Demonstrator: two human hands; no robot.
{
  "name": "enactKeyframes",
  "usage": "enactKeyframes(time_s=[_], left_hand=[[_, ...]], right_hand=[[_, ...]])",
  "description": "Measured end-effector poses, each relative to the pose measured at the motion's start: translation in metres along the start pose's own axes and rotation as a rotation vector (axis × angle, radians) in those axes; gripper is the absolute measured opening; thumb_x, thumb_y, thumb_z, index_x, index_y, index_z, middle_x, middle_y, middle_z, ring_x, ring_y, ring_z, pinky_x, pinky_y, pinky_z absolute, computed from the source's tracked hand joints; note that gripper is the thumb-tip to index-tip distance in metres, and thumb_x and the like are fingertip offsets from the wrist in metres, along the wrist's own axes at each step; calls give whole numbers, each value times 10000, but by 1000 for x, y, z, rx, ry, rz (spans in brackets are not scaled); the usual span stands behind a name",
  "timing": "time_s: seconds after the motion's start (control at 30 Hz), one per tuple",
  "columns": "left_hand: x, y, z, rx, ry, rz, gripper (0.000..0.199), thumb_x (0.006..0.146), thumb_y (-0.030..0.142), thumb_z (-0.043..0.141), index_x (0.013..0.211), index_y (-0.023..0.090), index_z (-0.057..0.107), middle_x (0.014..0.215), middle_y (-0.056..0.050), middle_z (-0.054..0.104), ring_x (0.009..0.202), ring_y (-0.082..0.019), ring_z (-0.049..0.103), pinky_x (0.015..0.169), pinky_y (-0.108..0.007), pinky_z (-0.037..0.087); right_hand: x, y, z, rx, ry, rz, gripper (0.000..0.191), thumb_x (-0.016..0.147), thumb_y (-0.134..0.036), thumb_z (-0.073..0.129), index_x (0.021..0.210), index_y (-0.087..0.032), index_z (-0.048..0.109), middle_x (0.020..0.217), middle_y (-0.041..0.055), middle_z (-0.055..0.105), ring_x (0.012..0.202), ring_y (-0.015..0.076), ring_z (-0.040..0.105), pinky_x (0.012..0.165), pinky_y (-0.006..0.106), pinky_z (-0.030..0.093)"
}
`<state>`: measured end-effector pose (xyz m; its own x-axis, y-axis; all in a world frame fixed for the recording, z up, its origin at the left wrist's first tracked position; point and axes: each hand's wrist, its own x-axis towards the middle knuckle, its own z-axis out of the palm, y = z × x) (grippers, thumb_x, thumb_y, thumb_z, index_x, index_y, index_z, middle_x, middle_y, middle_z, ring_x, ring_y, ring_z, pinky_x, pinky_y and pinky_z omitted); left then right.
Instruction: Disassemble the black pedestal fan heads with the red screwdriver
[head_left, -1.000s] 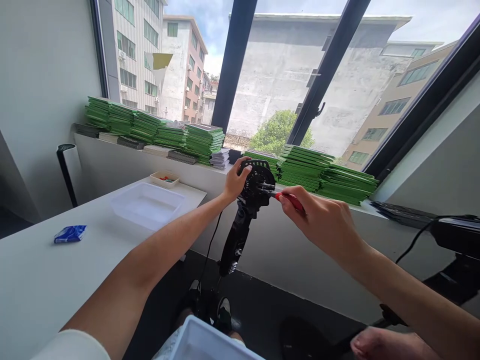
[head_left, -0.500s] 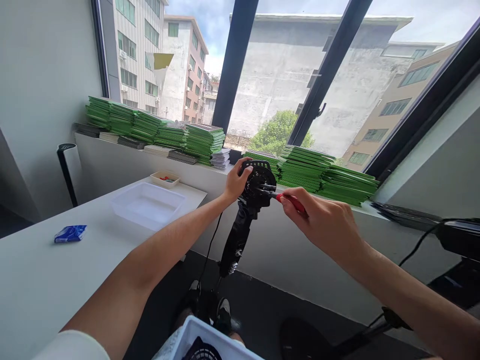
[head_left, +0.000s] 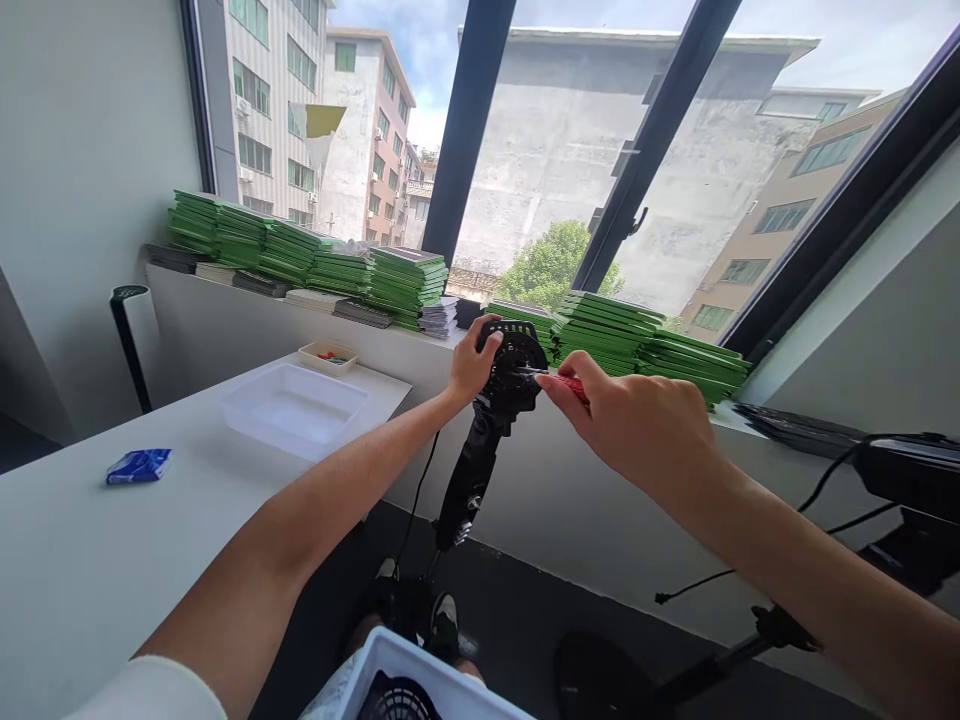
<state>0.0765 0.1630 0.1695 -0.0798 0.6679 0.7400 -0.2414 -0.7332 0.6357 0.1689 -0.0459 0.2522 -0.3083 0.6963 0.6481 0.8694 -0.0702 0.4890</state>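
Observation:
A black fan head (head_left: 511,392) stands in front of me on a black pole (head_left: 466,490), its round motor housing turned toward me. My left hand (head_left: 472,362) grips the housing's upper left edge, thumb on its front. In my right hand (head_left: 634,415) is a red-handled screwdriver (head_left: 575,387), fingers wrapped round the handle. Its thin metal shaft points left into the middle of the housing; exactly what the tip touches is too small to tell. On my lap rests a white bin (head_left: 472,690) with a black round grille (head_left: 397,698) inside, partly cut off by the frame.
A white table (head_left: 67,540) at left bears a translucent tray (head_left: 296,405), a small box (head_left: 328,358) with red bits and a blue packet (head_left: 139,466). Stacks of green books (head_left: 607,330) line the windowsill. Black equipment with cables (head_left: 907,470) stands at right.
My right hand has moved slightly left and up, bringing the screwdriver closer to the housing's middle. The left hand keeps its grip. A cable end at lower right has come into view.

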Motion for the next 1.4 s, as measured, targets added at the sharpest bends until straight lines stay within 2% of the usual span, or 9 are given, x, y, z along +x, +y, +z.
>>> enactKeyframes(time_s=[0.17, 0.43, 0.6, 0.77, 0.87, 0.97, 1.1, 1.27, 1.4], left_hand=[[-2, 5, -1, 29, -10, 2, 250, 960, 240, 504, 1173, 239, 635, 1019, -2, 689, 901, -160, 618, 888, -274, 488], [-3, 9, -3, 60, -13, -6, 251, 973, 250, 499, 1185, 247, 635, 1001, -9, 691, 916, -175, 618, 917, -290, 485], [-2, 9, -5, 81, -11, -8, 254, 972, 253, 499, 1188, 246, 632, 958, -7, 679, 841, -167, 595, 871, -286, 483], [-4, 11, -3, 74, -5, -8, 252, 966, 247, 498, 1176, 247, 638, 913, 2, 676, 823, -162, 607, 862, -277, 486], [-5, 10, -4, 51, -31, -6, 283, 953, 243, 507, 1209, 247, 626, 992, -5, 702, 900, -175, 641, 909, -290, 493], [-8, 6, -10, 7, -82, 34, 400, 919, 244, 557, 1318, 255, 577, 1216, -31, 695, 1097, -209, 647, 1021, -325, 477], [-15, 0, -19, 7, -152, 93, 574, 918, 299, 591, 1477, 289, 457, 1509, -44, 550, 1374, -264, 526, 1183, -403, 377], [-23, -5, -25, 87, -262, 213, 634, 957, 316, 513, 1564, 290, 331, 1619, -63, 427, 1487, -271, 410, 1246, -446, 291], [-25, -9, -29, 123, -293, 265, 587, 983, 332, 435, 1557, 259, 336, 1595, -86, 455, 1495, -259, 400, 1249, -443, 294]], right_hand=[[10, -5, -16, 173, -193, -43, 386, 977, -444, 364, 1195, -167, 523, 600, 28, 648, 435, 162, 515, 471, 238, 240], [10, -4, -21, -118, -35, -8, 668, 1002, -631, 190, 805, -155, 616, 431, 70, 468, 418, 190, 467, 492, 271, 156], [17, 2, -16, 204, -178, 4, 417, 978, -485, 370, 1187, -159, 527, 713, 66, 702, 458, 154, 516, 482, 244, 256], [16, 0, -16, -7, -41, -13, 581, 1004, -623, 257, 983, -153, 598, 498, 50, 544, 413, 164, 460, 474, 257, 191], [16, -3, -17, -65, -18, 16, 557, 1001, -612, 291, 884, -166, 603, 469, 49, 519, 418, 164, 464, 471, 262, 191], [18, 0, -15, 124, -95, 4, 390, 980, -501, 381, 1083, -172, 563, 592, 37, 642, 437, 148, 490, 468, 242, 239], [17, 0, -12, 126, -79, -25, 462, 1003, -550, 344, 1127, -158, 556, 595, 47, 637, 432, 150, 478, 476, 245, 207], [13, -8, -18, -95, 10, 34, 662, 981, -691, 247, 889, -155, 624, 443, 46, 456, 438, 167, 458, 510, 276, 171], [17, -10, -21, -43, -12, 14, 576, 999, -635, 294, 909, -164, 614, 519, 61, 546, 466, 160, 481, 495, 268, 196]])
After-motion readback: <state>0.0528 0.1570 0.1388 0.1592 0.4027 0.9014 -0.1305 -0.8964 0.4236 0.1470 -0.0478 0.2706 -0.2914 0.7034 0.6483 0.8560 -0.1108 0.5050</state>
